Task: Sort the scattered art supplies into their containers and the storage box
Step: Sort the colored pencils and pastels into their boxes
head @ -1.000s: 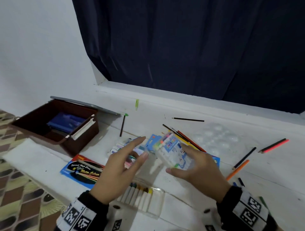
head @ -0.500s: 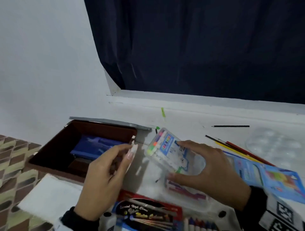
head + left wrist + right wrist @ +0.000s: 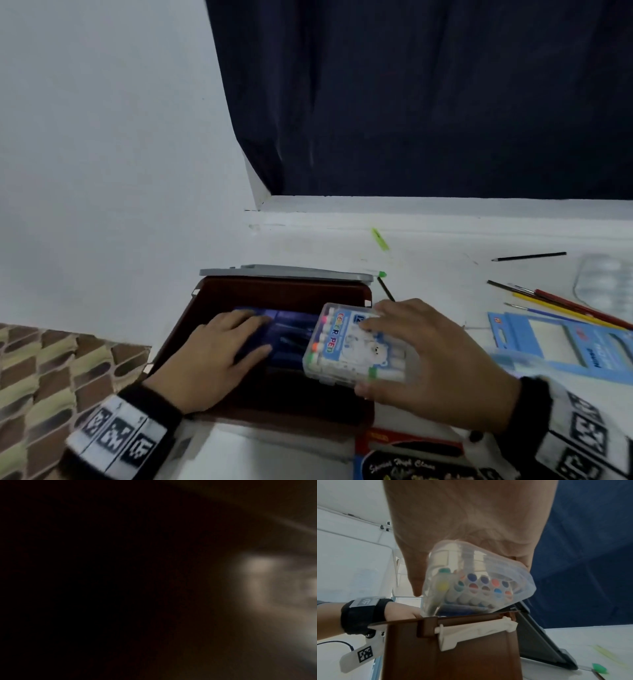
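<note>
Head view: the right hand (image 3: 428, 363), gripping the pen case (image 3: 356, 346), has carried it from the surface over the box (image 3: 212, 291); the left hand (image 3: 219, 356) lies flat inside, so storing is near.

The open brown storage box (image 3: 349, 286) is mostly taken up: the left hand (image 3: 219, 359) lies flat on the blue pack (image 3: 291, 329) in its left part; the right hand (image 3: 431, 370) grips the clear marker case (image 3: 349, 346) over its right edge, tilted above the rim; the dark gap between the two hands is narrow; the raised grey lid (image 3: 284, 271) closes off the far side; to the right, bare white tabletop (image 3: 438, 274) lies between the box and the loose coloured pencils (image 3: 561, 306); the blue card (image 3: 561, 346) lies just beside the right hand.
</note>
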Motion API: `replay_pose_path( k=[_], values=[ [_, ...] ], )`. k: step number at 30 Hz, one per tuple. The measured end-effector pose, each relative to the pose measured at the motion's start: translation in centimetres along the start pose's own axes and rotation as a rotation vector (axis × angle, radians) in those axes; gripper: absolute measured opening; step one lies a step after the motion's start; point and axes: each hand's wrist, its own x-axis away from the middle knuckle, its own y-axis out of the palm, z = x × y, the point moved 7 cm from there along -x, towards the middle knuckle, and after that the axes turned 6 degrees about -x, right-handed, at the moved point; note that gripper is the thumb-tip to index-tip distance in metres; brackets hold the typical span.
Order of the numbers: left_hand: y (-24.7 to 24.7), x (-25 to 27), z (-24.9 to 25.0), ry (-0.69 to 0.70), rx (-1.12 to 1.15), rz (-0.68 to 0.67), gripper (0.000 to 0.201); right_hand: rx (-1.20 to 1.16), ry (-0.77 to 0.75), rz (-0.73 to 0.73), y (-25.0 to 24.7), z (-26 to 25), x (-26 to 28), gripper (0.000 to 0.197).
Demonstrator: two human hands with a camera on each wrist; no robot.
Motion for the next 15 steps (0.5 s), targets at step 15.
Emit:
replay_pose_path(
  k=[15],
  values=[
    [1.9,1.0,-0.3,0.093,0.233,-0.139,0.075,0.088,-0.054,-0.057,2.4,-2.5,-4.5,0.086]
  ],
)
